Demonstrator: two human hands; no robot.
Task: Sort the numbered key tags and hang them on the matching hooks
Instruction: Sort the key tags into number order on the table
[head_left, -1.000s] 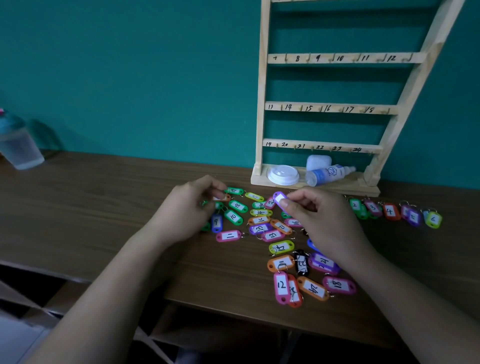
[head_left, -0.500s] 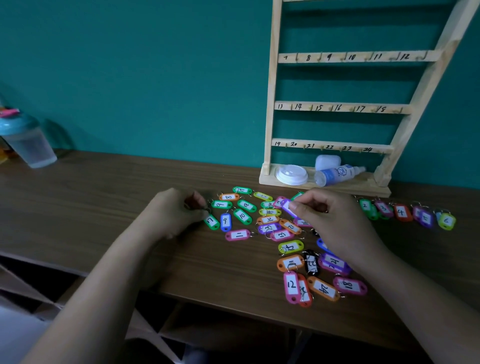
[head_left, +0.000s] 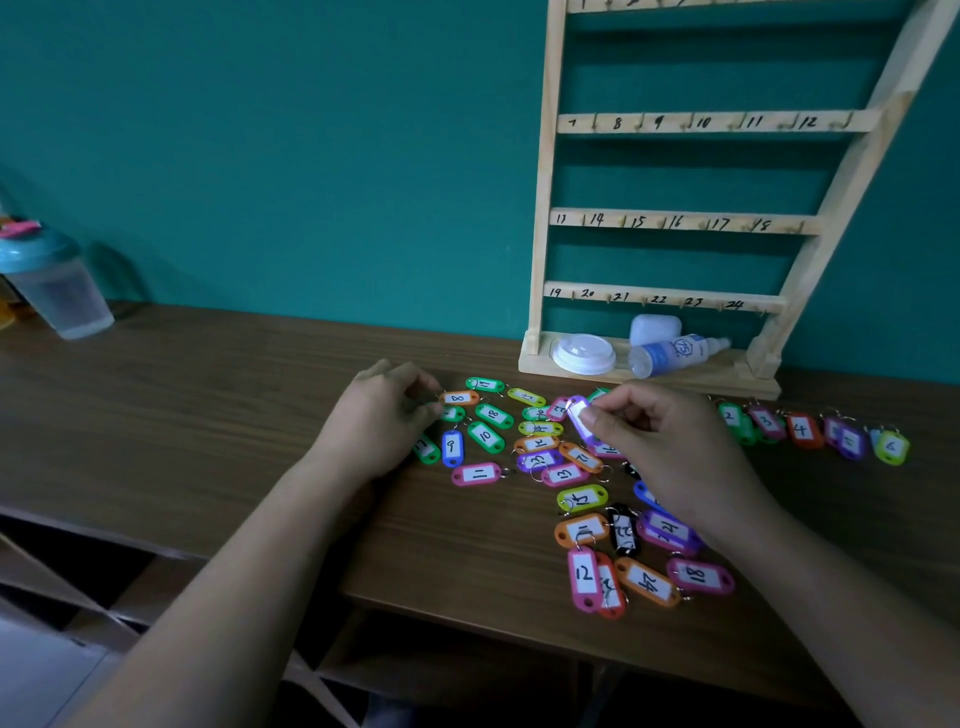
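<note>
Both arms bare from btm edge of frame right up to the hands. Left forearm (head_left: 223, 582) looks long & thick near the lens, narrowing twd the wrist (head_left: 324, 467); right forearm (head_left: 841, 597) same, w/ wide-angle stretch. Left hand (head_left: 379, 421) shows its back, rounded, knuckle line soft. Right hand (head_left: 675, 447) shows its back too, knuckles (head_left: 652, 410) a clearer ridge, creases btwn the fingers (head_left: 623, 402) visible. Nails too small to judge. Light is dim, so finer surface detail is lost.
</note>
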